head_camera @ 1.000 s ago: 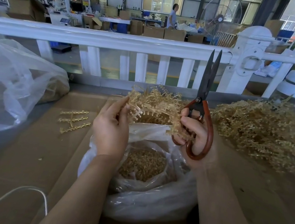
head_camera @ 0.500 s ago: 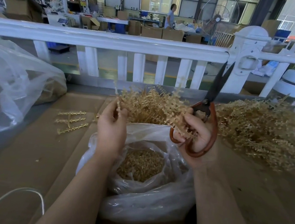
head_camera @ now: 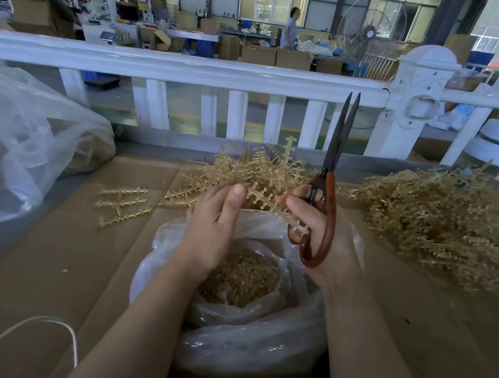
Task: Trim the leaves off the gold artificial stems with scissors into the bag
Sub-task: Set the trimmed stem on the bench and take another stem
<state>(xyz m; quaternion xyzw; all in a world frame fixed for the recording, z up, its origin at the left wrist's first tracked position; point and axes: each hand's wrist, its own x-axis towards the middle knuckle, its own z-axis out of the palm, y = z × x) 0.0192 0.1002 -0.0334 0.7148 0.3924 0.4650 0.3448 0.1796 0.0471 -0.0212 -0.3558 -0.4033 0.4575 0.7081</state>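
Both hands pinch a stem (head_camera: 267, 202) over the bag (head_camera: 254, 346): left hand (head_camera: 211, 231), right hand (head_camera: 318, 232) gripping scissors (head_camera: 328, 179), blades up. Positioning; next we lower blades to leaves.

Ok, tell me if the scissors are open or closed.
Slightly open: the scissors in the right hand show blade tips parted, pointing up.
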